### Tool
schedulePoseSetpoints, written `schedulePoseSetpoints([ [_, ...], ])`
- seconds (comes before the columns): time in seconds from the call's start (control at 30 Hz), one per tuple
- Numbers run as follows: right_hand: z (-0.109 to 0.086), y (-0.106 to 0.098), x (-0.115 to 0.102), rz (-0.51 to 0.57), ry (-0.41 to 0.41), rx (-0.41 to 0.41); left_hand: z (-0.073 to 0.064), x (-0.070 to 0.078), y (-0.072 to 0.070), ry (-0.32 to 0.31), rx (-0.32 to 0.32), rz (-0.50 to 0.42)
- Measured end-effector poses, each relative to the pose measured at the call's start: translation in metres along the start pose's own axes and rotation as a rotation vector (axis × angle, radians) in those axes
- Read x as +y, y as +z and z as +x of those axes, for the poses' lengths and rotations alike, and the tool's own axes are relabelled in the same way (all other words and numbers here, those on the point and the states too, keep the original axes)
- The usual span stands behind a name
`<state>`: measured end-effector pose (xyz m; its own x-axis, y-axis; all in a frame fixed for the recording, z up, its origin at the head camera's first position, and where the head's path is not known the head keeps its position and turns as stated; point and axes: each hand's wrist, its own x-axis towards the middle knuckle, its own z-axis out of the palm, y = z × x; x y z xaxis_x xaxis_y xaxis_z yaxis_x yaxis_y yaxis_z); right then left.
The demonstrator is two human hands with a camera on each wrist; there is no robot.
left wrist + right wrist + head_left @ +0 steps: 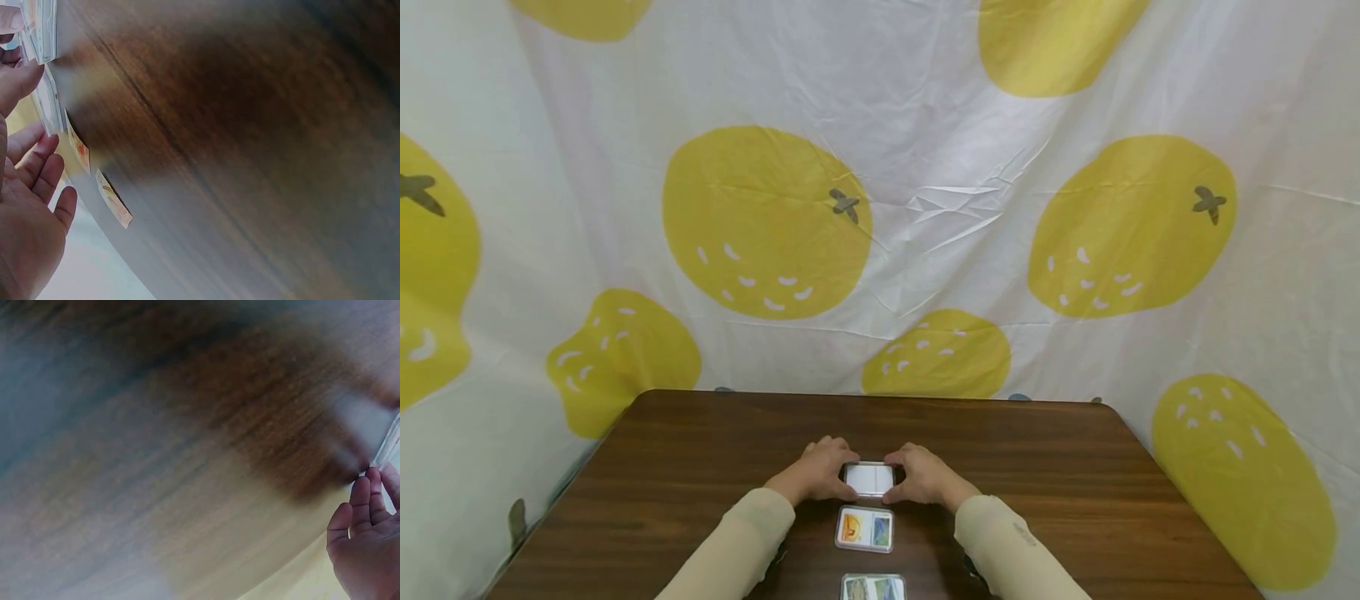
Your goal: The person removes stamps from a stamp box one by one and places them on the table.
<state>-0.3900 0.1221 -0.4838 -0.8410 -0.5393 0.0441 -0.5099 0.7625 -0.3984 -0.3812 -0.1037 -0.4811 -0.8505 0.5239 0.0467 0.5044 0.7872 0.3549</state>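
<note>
A white cloth (865, 67) printed with yellow fruit hangs behind a dark wood-grained table (1037, 450). The left hand (820, 471) and the right hand (925, 477) pinch opposite ends of a clear flat case (869, 479) between thumb and fingers — white on its upper face, with a line down the middle. Just nearer the person lies a second case (865, 530), holding an orange picture and a blue-green one; any lettering is too small to read. Nearer still is a third case (874, 589) with two pictures, partly out of view. In the left wrist view, two small printed pieces (78, 147) show near the fingertips. Pale sleeves (726, 546) cover the forearms — the right one bears a small grey mark (1025, 533), illegible here
</note>
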Motion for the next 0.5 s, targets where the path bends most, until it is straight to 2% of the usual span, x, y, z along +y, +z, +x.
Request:
schedulePoseSetpoints([
  [0.5,0.0009,0.0009,0.0,-0.002,-0.011,-0.009,0.0013,-0.0039,0.0035,-0.024,-0.022,0.013],
])
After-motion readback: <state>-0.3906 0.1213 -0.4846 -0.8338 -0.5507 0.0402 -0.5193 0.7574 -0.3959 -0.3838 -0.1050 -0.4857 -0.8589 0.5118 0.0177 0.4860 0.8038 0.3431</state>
